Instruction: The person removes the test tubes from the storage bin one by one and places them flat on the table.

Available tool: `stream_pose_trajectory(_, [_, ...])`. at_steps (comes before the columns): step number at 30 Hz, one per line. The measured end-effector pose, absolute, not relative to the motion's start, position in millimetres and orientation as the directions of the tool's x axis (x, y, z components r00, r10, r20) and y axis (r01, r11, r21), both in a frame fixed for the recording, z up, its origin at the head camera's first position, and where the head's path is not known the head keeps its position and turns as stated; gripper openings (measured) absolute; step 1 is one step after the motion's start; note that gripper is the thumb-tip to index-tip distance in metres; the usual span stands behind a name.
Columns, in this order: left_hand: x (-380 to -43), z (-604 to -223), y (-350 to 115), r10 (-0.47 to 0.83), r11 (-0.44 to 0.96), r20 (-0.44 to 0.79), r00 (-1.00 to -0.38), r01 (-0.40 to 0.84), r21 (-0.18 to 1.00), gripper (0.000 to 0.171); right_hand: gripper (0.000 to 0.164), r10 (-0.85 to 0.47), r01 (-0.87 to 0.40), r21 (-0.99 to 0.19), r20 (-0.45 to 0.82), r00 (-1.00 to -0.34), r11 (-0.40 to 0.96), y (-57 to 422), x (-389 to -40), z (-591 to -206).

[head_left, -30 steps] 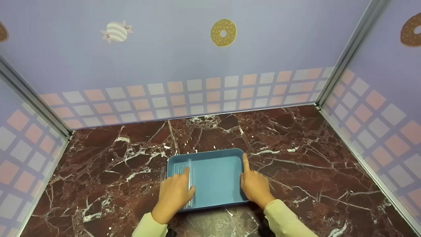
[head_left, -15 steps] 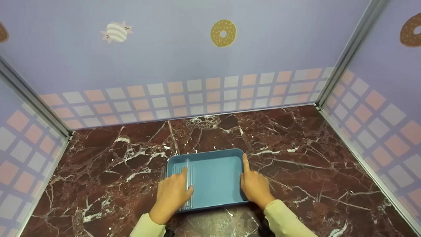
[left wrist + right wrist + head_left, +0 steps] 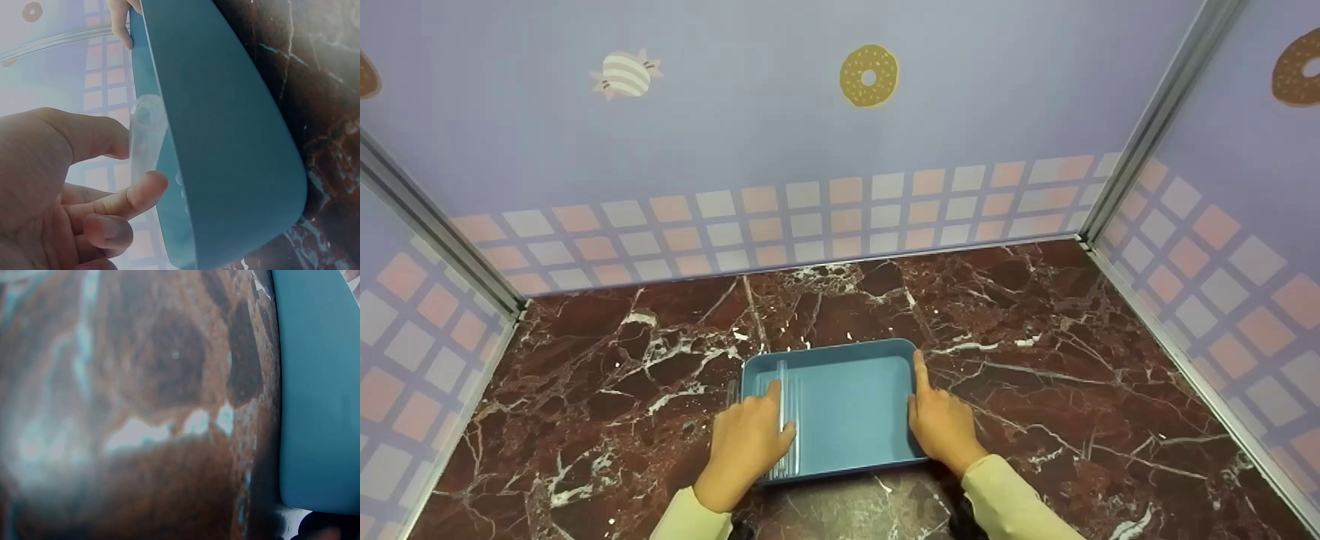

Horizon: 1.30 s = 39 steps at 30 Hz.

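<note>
A blue rectangular tray (image 3: pixel 855 412) stands on the table in the head view. Along its left side lie several clear tubes (image 3: pixel 790 442), partly covered by my left hand (image 3: pixel 746 442). That hand holds one clear tube (image 3: pixel 147 132) over the tray, between thumb and fingers; in the left wrist view the thumb meets its side. My right hand (image 3: pixel 945 424) grips the tray's right wall, thumb inside and index finger stretched along the rim. In the right wrist view the tray's blue wall (image 3: pixel 320 399) fills the right side, and the hand is mostly out of sight.
Dark red marble-patterned tabletop (image 3: pixel 1072 360) surrounds the tray. A lilac back wall (image 3: pixel 750 135) with printed squares rises behind, and side walls close off left and right. A clear edge (image 3: pixel 733 391) shows just outside the tray's left wall.
My left hand has shifted slightly left with the clear tube, uncovering more of the tubes to its right. The right hand and the tray have stayed in place.
</note>
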<state>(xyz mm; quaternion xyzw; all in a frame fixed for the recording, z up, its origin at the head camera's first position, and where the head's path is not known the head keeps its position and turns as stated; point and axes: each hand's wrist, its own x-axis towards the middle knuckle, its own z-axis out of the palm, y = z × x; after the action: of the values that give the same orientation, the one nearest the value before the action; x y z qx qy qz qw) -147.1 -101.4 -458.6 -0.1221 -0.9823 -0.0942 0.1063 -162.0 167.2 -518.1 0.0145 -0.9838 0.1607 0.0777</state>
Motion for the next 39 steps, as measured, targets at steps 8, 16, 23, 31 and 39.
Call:
stream_pose_trajectory(8, [-146.8, -457.3, -104.3, 0.224, 0.951, 0.251, -0.942, 0.267, 0.156, 0.042, 0.066, -0.007, -0.057, -0.307, 0.162, -0.987, 0.950, 167.1, -161.3, -518.6])
stream_pose_trajectory(16, [-146.2, -456.0, -106.5, 0.219, 0.954, 0.235, -0.947, 0.258, 0.153, 0.046, 0.066, -0.001, -0.052, -0.307, 0.164, -0.987, 0.950, 166.9, -161.1, -518.6])
stream_pose_trajectory(23, [-146.1, -454.7, -109.2, 0.211, 0.957, 0.221, -0.952, 0.247, 0.149, 0.049, 0.066, 0.001, -0.059, -0.310, 0.189, -0.982, 0.949, 166.5, -160.4, -518.8])
stream_pose_trajectory(31, [-145.1, -452.9, -112.4, 0.208, 0.957, 0.265, -0.941, 0.252, 0.142, 0.050, 0.065, -0.004, -0.066, -0.308, 0.196, -0.981, 0.949, 166.1, -159.6, -518.8])
stream_pose_trajectory(39, [-145.4, -453.7, -114.4, 0.209, 0.956, 0.282, -0.936, 0.256, 0.143, 0.055, 0.065, -0.001, -0.056, -0.297, 0.184, -0.983, 0.953, 166.9, -160.8, -518.9])
